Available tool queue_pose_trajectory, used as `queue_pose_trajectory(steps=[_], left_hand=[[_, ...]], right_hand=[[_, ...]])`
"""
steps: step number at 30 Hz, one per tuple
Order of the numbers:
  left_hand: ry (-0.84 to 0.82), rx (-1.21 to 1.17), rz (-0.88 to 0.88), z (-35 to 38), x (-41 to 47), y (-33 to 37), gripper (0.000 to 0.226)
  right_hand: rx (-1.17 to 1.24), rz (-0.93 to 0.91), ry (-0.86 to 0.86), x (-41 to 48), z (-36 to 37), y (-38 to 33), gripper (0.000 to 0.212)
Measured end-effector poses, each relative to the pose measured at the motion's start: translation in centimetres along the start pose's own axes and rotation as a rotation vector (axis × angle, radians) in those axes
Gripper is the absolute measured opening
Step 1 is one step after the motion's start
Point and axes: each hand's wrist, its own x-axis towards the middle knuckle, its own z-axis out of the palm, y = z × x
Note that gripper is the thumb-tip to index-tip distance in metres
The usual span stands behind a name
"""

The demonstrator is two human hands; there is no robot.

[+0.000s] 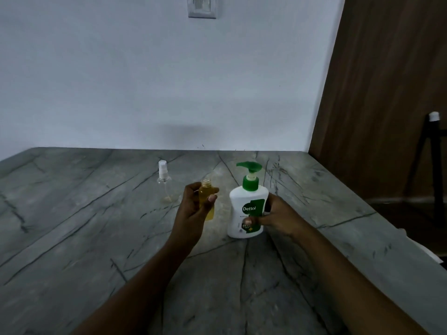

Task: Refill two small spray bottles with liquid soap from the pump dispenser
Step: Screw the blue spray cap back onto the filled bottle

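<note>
My left hand [193,209] holds a small uncapped bottle [206,189] full of amber liquid soap, upright, a little above the grey marble table [84,226]. Its neck is bare, with no spray cap on it. My right hand [275,213] grips the lower body of the white Dettol pump dispenser [244,201], which stands on the table with its green pump head pointing left. A second small spray bottle [165,182], clear, with its white spray cap on, stands further back to the left; only a trace of amber shows at its bottom.
A white wall runs along the table's far edge, with a switch plate [202,7] high up. A brown wooden door [387,93] and a black stand [433,151] are at the right, past the table's right edge.
</note>
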Motion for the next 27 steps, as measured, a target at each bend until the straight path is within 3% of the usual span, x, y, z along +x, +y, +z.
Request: queue_pose_trajectory(steps=[7, 11, 13, 16, 18, 21, 27], left_hand=[[0.018, 0.028, -0.066, -0.2, 0.4, -1.5, 0.027], [0.004, 0.071, -0.091, -0.3, 0.5, -2.0, 0.027], [-0.005, 0.094, -0.095, -0.4, 0.6, -2.1, 0.028], [-0.020, 0.112, -0.109, -0.5, 0.7, -2.4, 0.027], [-0.025, 0.109, -0.124, -0.5, 0.7, -2.6, 0.026], [-0.013, 0.108, -0.136, -0.6, 0.8, -2.8, 0.026], [-0.010, 0.117, -0.144, -0.8, 0.9, -3.2, 0.025]], right_hand=[[0.004, -0.009, 0.026, 2.8, -1.1, 1.2, 0.048], [-0.079, 0.014, -0.138, 2.4, -3.2, 0.8, 0.075], [-0.142, 0.027, -0.078, 2.0, -5.2, 0.5, 0.081], [-0.299, 0.070, 0.184, 1.4, -7.7, 0.5, 0.044], [-0.515, 0.219, 0.240, 1.4, -8.3, 0.5, 0.027], [-0.677, 0.438, 0.163, 1.7, -7.3, 0.5, 0.043], [-0.642, 0.461, 0.192, 2.1, -5.9, 1.0, 0.035]])
